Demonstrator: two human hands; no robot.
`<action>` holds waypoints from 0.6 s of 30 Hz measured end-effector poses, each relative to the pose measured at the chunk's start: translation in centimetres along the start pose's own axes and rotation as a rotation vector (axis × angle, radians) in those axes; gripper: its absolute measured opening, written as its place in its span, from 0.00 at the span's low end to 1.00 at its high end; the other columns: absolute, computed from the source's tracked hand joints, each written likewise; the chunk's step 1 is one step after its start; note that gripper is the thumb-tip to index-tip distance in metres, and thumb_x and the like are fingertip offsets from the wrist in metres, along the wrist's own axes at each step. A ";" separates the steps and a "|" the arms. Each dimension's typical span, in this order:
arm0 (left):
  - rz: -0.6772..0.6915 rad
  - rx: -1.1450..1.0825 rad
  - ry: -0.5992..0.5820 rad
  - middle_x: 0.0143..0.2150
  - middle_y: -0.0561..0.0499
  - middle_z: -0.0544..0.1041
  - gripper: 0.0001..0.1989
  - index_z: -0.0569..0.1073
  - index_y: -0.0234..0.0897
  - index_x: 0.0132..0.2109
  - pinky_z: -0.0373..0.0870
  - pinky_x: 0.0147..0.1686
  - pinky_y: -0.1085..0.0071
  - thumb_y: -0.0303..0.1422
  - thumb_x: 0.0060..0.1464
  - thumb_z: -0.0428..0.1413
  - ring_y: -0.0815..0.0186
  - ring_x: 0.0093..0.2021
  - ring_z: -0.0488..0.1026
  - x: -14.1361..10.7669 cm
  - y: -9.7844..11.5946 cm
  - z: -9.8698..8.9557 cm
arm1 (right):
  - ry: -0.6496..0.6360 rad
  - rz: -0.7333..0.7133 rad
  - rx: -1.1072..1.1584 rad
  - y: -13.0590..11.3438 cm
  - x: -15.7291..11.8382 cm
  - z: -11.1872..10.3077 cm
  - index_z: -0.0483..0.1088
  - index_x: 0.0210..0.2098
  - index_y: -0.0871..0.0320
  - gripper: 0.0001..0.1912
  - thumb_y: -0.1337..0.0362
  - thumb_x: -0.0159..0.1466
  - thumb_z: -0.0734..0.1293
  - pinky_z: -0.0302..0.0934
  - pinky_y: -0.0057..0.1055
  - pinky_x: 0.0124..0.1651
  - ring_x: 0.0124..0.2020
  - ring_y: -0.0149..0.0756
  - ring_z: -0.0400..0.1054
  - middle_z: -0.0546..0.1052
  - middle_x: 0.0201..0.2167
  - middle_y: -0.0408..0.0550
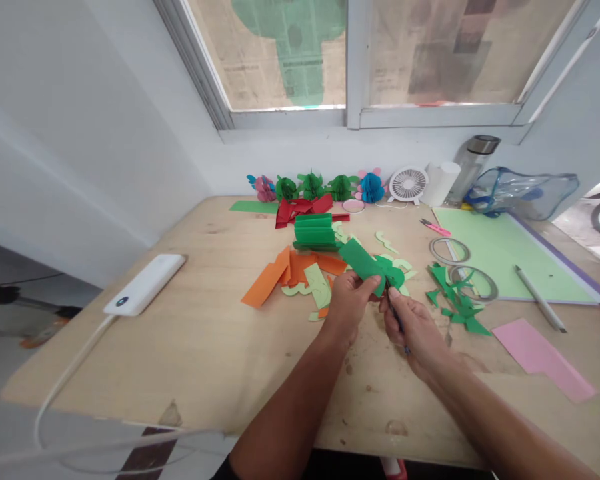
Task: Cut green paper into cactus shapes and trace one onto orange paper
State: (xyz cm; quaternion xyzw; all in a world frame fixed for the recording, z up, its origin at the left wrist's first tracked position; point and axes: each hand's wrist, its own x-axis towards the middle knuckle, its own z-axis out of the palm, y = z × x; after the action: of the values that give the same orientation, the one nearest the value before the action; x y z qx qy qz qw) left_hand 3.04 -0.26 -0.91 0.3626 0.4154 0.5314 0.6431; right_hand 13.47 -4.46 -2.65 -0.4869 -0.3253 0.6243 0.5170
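Note:
My left hand (349,300) is closed on a strip of green paper (359,259), pinching it near its lower end with the thumb on top. My right hand (414,323) grips small dark scissors (396,312), their tips against the edge of the green paper; the fingers partly cover them. Just behind both hands lie green cut paper shapes (391,272). To the left of my left hand are orange paper pieces (267,283) and a pale green paper cutout (318,283). Folded green paper (313,229) sits beyond them.
Green scraps (457,300), tape rolls (473,283), pink paper (543,357) and a pen (540,299) lie to the right. Red paper (305,210), paper figures (312,185), a fan (409,184) and a bottle (475,163) line the back. A power bank (145,285) lies left.

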 end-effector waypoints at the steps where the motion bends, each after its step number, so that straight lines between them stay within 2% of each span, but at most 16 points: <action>1: 0.004 -0.002 0.003 0.22 0.52 0.72 0.09 0.74 0.32 0.26 0.68 0.30 0.72 0.35 0.40 0.61 0.71 0.24 0.66 0.0 0.0 0.0 | -0.001 0.004 -0.001 0.0 0.0 0.0 0.67 0.25 0.60 0.23 0.44 0.56 0.68 0.35 0.21 0.15 0.13 0.20 0.44 0.57 0.10 0.34; 18: -0.015 0.057 -0.028 0.23 0.53 0.71 0.08 0.72 0.33 0.26 0.67 0.31 0.70 0.35 0.40 0.59 0.71 0.24 0.65 0.3 -0.3 -0.2 | 0.003 0.005 -0.009 -0.3 -0.1 0.2 0.67 0.25 0.59 0.22 0.44 0.56 0.68 0.35 0.23 0.16 0.13 0.22 0.42 0.56 0.11 0.34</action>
State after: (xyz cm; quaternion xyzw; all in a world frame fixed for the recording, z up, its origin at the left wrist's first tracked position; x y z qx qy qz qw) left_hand 2.95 0.03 -1.31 0.3849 0.4240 0.5095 0.6423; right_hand 13.33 -4.47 -2.28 -0.4907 -0.3261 0.6235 0.5139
